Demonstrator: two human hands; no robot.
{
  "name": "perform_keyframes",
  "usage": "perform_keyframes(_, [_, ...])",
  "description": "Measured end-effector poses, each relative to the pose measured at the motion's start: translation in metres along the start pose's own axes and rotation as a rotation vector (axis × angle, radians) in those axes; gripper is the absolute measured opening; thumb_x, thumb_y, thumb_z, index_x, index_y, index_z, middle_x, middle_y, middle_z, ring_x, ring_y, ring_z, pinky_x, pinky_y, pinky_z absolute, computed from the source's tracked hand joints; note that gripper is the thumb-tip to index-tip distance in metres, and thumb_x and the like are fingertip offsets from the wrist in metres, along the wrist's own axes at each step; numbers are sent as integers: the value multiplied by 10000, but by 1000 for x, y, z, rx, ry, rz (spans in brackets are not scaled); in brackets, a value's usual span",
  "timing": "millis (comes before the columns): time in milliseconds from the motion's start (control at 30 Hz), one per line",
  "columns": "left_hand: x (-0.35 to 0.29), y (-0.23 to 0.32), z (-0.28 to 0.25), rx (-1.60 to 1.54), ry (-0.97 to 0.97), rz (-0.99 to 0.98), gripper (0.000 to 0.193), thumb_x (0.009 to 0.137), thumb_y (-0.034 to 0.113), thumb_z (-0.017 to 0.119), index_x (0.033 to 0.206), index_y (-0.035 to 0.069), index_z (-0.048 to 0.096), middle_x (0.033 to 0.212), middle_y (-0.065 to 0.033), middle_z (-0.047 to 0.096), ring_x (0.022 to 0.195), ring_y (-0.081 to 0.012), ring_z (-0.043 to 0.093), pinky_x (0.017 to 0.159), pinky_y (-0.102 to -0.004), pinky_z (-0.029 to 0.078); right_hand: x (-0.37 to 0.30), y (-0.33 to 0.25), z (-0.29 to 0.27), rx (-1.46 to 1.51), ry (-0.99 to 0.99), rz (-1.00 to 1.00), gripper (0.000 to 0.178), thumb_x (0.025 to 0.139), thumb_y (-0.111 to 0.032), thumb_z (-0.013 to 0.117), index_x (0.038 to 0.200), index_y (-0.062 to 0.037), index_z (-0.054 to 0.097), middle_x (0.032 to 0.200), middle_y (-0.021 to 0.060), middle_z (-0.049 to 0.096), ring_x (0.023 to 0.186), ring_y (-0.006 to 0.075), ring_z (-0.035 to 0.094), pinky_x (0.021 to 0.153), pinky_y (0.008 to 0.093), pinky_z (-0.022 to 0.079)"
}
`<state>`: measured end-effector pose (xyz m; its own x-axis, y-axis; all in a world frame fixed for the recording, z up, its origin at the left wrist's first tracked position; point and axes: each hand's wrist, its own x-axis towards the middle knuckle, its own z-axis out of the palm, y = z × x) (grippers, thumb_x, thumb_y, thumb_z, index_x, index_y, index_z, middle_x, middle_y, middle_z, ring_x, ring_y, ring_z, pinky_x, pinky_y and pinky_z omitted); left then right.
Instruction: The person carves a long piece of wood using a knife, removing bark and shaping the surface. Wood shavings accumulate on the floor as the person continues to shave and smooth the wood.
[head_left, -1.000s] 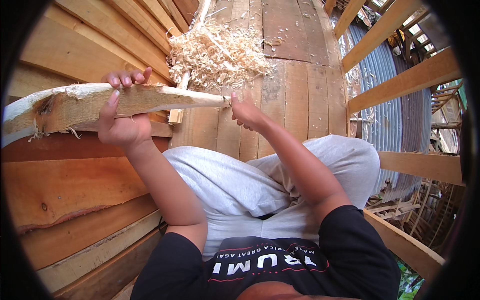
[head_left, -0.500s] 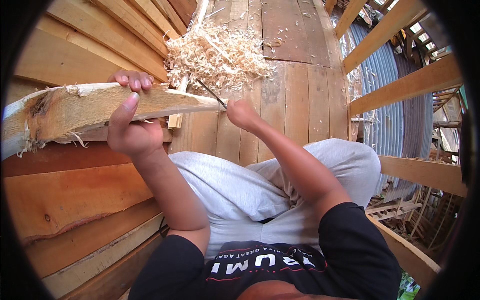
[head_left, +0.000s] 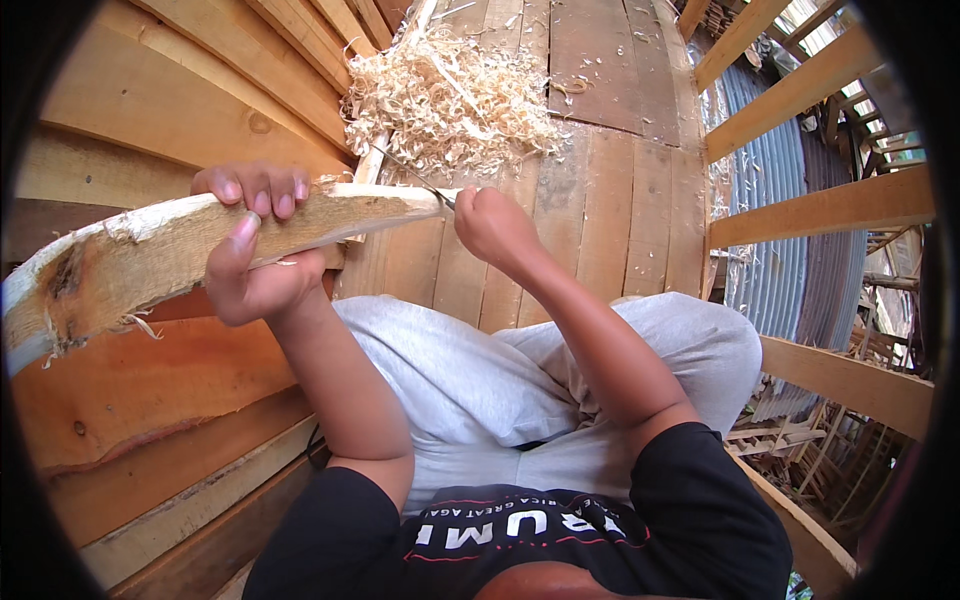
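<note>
Head view: pale wood piece (head_left: 165, 252) now slants more than half a second ago, its left end lower in view. It's held crosswise before the person, nearer than the shavings heap (head_left: 455, 105). Left hand (head_left: 262, 285) — fingers over the far edge, thumb on the face, grip clamped on the wood. Right hand (head_left: 495, 228) — fisted, grip closed on a slim dark tool (head_left: 425, 186) at the narrow end, forearm reaching forward. Black shirt (head_left: 710, 500): white lettering, red lines.
</note>
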<state>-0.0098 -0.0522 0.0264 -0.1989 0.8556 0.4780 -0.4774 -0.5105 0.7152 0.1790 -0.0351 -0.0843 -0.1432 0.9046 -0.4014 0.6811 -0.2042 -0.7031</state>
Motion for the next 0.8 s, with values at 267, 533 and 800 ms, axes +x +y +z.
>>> perform_keyframes(267, [4, -16, -2, -12, 55, 55, 316, 613, 150, 529, 912, 79, 453, 730, -61, 389, 652, -169, 386, 696, -355, 384, 30, 49, 17, 8, 204, 122, 495, 934, -298, 319, 889, 61, 658, 958, 312, 636, 943, 460, 611, 825, 520, 463])
perform_keyframes(533, [2, -18, 1, -19, 95, 43, 330, 602, 138, 538, 915, 76, 459, 731, -69, 412, 654, -170, 407, 687, -355, 394, 33, 60, 26, -8, 226, 109, 500, 935, -307, 328, 883, 68, 655, 929, 318, 638, 891, 475, 610, 830, 522, 466])
perform_keyframes(800, [4, -16, -14, -50, 19, 69, 324, 597, 121, 527, 910, 70, 457, 731, -70, 399, 659, -177, 405, 694, -357, 395, -8, -24, 0, -75, 52, 15, 521, 935, -302, 315, 867, 96, 645, 932, 343, 623, 911, 489, 596, 847, 531, 450])
